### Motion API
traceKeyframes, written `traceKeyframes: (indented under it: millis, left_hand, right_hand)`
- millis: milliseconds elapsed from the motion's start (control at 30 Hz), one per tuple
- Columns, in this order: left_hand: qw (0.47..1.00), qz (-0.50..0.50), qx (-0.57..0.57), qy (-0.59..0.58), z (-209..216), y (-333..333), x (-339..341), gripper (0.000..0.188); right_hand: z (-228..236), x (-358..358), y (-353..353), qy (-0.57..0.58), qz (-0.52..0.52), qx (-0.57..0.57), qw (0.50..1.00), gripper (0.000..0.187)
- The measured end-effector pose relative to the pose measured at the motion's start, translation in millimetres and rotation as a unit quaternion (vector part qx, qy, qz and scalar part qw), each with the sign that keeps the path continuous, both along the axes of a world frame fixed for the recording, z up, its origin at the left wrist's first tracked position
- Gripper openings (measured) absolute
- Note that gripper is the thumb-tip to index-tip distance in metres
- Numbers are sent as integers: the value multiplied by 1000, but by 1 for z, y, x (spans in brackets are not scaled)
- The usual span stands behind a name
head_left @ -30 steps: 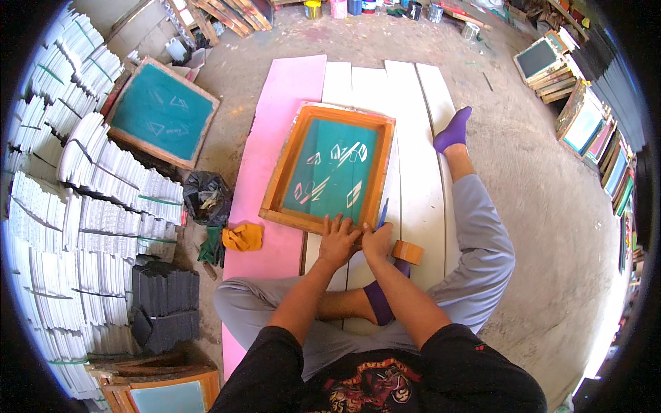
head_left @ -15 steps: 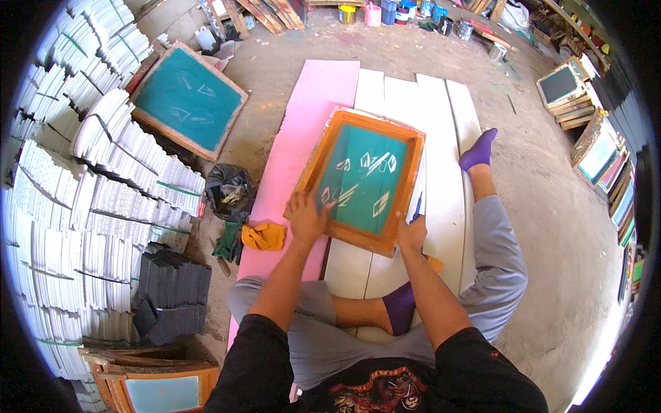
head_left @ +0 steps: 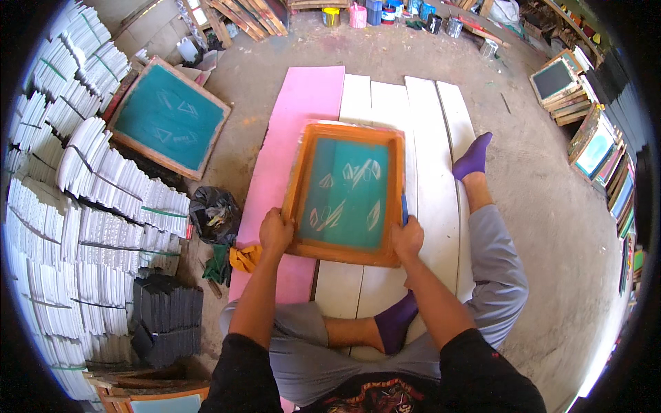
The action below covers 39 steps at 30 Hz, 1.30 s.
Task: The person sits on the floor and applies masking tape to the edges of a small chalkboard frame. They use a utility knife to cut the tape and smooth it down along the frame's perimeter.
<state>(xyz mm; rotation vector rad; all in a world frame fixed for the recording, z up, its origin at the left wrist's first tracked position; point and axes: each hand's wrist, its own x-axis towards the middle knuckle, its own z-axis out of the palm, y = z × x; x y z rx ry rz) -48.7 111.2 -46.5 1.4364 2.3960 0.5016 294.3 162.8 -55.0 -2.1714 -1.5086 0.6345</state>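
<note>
A wooden-framed printing screen with teal mesh and pale leaf-like and angular shapes is held between my two hands. My left hand is closed round the frame's lower left side. On the lower right side, my right hand grips the frame. A slim blue tool also sticks up from my right hand, and its kind cannot be made out. Beneath the screen lie white boards and a pink board. A yellow cloth rests on the pink board near my left wrist.
Another teal screen leans at the left by tall stacks of white sheets. A black plastic bag and dark stacked sheets are on the floor. Paint cans stand at the back; more frames line the right.
The screen has turned to stand straighter and come a little nearer me. My left hand, earlier spread over the frame's left edge, now grips its side. The view has shifted slightly.
</note>
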Motion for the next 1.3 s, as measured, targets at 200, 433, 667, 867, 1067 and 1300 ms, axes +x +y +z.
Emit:
traceKeyframes:
  millis: [200, 433, 667, 867, 1067, 1300]
  left_hand:
    - [984, 143, -22, -102, 14, -65, 73, 51]
    - [995, -80, 32, -44, 10, -78, 43, 55]
    - [902, -400, 4, 165, 27, -62, 30, 59]
    - [896, -381, 23, 228, 7, -46, 59, 50]
    - [936, -288, 88, 184, -13, -39, 136, 55]
    - [963, -190, 170, 89, 16, -52, 205, 51]
  right_hand:
    - [21, 25, 88, -37, 211, 4, 977, 40]
    - [30, 47, 104, -75, 128, -22, 989, 40]
    - [-16, 69, 37, 82, 11, 11, 997, 45]
    - [-43, 91, 71, 101, 39, 65, 992, 42]
    - [11, 112, 63, 184, 106, -36, 977, 38]
    - [64, 165, -68, 165, 219, -143, 951, 37]
